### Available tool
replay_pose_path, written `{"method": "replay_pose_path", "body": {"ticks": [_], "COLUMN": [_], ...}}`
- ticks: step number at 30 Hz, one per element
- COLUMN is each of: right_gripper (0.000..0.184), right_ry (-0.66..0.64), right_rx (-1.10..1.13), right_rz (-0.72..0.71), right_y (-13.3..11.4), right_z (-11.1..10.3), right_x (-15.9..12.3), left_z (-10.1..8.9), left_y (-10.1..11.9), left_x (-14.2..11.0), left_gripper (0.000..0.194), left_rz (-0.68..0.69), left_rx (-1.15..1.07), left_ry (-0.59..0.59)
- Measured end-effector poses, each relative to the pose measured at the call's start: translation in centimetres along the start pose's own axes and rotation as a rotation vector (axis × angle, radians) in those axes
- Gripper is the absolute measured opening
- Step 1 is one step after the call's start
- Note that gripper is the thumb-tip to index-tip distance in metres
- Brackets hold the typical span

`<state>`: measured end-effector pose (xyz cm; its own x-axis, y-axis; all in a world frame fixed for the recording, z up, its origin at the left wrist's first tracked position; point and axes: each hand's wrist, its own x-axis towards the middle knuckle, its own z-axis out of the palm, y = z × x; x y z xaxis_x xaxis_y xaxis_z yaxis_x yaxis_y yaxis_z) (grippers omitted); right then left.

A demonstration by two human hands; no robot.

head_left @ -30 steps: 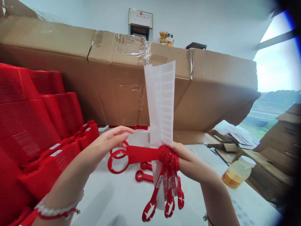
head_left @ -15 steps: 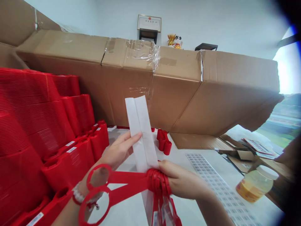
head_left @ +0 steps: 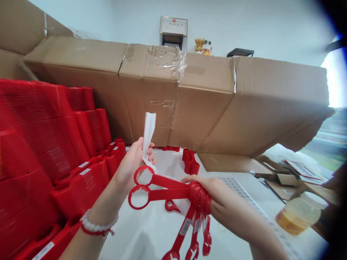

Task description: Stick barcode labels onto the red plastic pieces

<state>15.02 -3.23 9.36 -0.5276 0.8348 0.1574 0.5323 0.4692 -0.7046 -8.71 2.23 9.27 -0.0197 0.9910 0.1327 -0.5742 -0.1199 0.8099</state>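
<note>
My left hand (head_left: pixel 135 159) is closed around a folded white paper strip (head_left: pixel 149 131), which stands up from between the thumb and fingers. My right hand (head_left: pixel 219 196) grips a bunch of flat red plastic pieces with ring ends (head_left: pixel 170 195). Two of them point left toward my left wrist, and several others hang down, some with white labels. Behind the bunch, white paper partly shows. Another red ring end appears on the table under the two pieces, and I cannot tell whether it belongs to the bunch.
Tall stacks of red plastic pieces (head_left: pixel 46 133) fill the left side. A cardboard wall (head_left: pixel 151 86) crosses the back, with a small red bundle (head_left: pixel 190 161) before it. To the right lie a sheet of printed labels (head_left: pixel 245 196) and a jar of yellowish contents (head_left: pixel 300 215).
The paper strip has moved left and now shows narrow, edge-on, in my left hand. My right hand and the red bunch have shifted right, and the hanging pieces have spread out.
</note>
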Motion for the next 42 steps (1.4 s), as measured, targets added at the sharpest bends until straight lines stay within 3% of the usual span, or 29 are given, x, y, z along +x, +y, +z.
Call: {"method": "replay_pose_path", "body": {"ticks": [5, 9, 17, 23, 29, 35, 37, 42], "right_gripper": [0.028, 0.034, 0.034, 0.026, 0.021, 0.019, 0.021, 0.028], "right_ry": [0.037, 0.053, 0.178, 0.295, 0.428, 0.509, 0.452, 0.088], "right_rx": [0.035, 0.118, 0.303, 0.511, 0.511, 0.442, 0.379, 0.244], "right_rz": [-0.038, -0.083, -0.152, -0.127, -0.094, -0.094, -0.125, -0.176], "right_y": [1.1, 2.0, 2.8, 2.6, 3.4, 3.7, 3.4, 1.8], "right_z": [-1.5, -2.0, -1.2, -0.8, -0.4, -1.2, -1.6, -1.8], "right_x": [-0.2, -0.1, 1.2, 2.2, 2.7, 2.7, 2.2, 0.6], "left_z": [-0.3, 0.0, 2.7, 3.8, 3.6, 2.4, 1.0, -1.6], "left_y": [-0.6, -1.4, -3.8, -6.0, -6.6, -4.9, -3.8, -1.3], "left_x": [-0.4, -0.7, -3.0, -3.8, -3.7, -3.4, -2.5, 0.2], "left_gripper": [0.016, 0.024, 0.027, 0.03, 0.038, 0.022, 0.025, 0.028], "left_rz": [-0.096, -0.08, -0.144, -0.061, -0.051, -0.144, -0.105, 0.006], "left_rx": [0.142, 0.251, 0.432, 0.587, 0.619, 0.579, 0.634, 0.434], "left_ry": [-0.101, -0.19, -0.37, -0.295, -0.287, -0.543, -0.563, -0.485]}}
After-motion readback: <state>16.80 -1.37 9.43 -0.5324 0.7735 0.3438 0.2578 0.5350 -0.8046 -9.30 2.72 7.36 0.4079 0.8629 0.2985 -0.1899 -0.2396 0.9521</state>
